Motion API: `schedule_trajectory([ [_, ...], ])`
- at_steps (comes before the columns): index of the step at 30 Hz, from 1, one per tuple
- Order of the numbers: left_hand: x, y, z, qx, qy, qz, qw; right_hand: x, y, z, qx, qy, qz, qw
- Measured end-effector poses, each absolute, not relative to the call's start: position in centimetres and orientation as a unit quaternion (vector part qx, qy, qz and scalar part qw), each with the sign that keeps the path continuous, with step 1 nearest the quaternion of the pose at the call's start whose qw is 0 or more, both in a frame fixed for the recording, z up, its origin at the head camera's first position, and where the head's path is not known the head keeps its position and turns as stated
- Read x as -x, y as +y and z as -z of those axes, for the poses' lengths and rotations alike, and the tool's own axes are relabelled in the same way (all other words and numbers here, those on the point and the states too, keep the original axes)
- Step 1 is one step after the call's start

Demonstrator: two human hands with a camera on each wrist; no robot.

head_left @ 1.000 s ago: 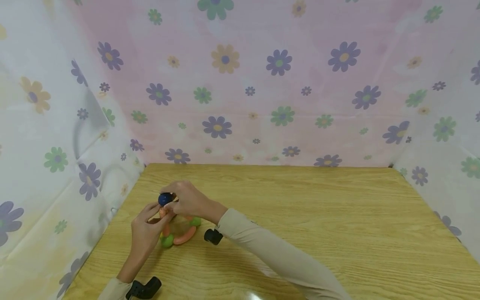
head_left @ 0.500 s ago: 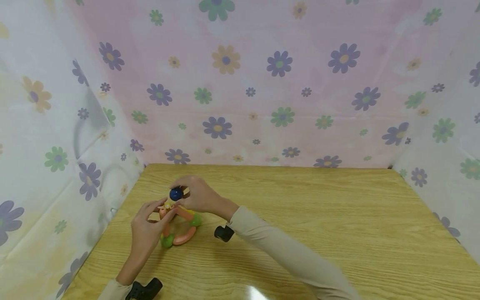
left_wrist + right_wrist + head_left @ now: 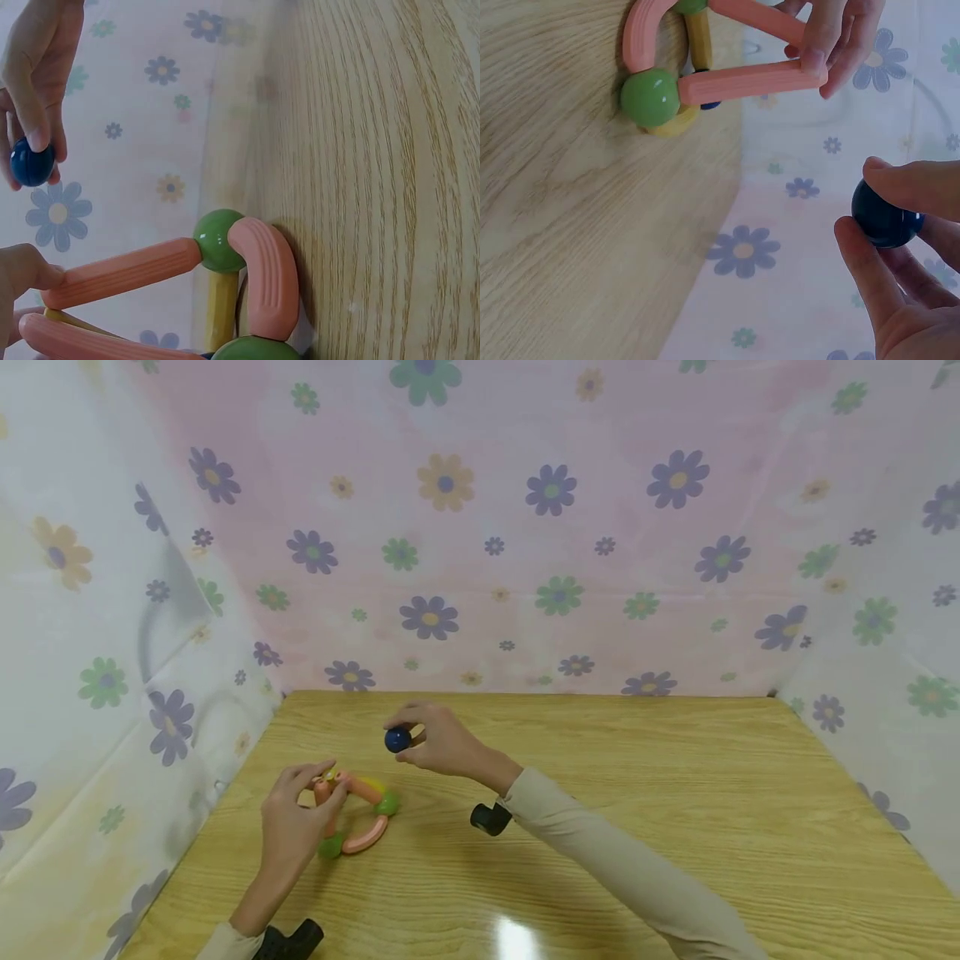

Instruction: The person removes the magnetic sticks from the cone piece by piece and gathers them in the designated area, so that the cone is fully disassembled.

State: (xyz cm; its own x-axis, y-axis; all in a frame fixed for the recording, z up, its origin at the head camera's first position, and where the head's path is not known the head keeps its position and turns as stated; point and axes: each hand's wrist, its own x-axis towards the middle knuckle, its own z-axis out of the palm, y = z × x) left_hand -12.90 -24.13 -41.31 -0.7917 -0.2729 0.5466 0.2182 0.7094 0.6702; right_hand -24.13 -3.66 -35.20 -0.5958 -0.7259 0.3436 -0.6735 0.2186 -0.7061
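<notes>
My right hand pinches a dark blue ball between thumb and fingers, above the table and apart from the build. To its left, my left hand holds the upper ends of two straight salmon rods together at the top of a rod-and-ball frame. Green balls join these rods to a curved salmon rod at the bottom. Behind them run yellow rods. In the right wrist view, part of another dark blue ball peeks out behind a salmon rod. The frame's back is partly hidden.
The wood-grain table reaches to flower-printed cloth walls at the back and both sides. The left wall stands close to my left hand. Black camera mounts sit on both wrists.
My right hand has lifted the dark blue ball off the frame's top and carried it right and away. The left hand stays at the rod ends, now more visible.
</notes>
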Motion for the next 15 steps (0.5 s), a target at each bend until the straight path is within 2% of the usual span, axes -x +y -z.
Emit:
schedule_trajectory([
  [15, 13.4, -24.2, 41.5, -0.007, -0.882, 0.350, 0.315, 26.5, 0.7, 37.3, 0.410, 0.775, 0.481, 0.012],
])
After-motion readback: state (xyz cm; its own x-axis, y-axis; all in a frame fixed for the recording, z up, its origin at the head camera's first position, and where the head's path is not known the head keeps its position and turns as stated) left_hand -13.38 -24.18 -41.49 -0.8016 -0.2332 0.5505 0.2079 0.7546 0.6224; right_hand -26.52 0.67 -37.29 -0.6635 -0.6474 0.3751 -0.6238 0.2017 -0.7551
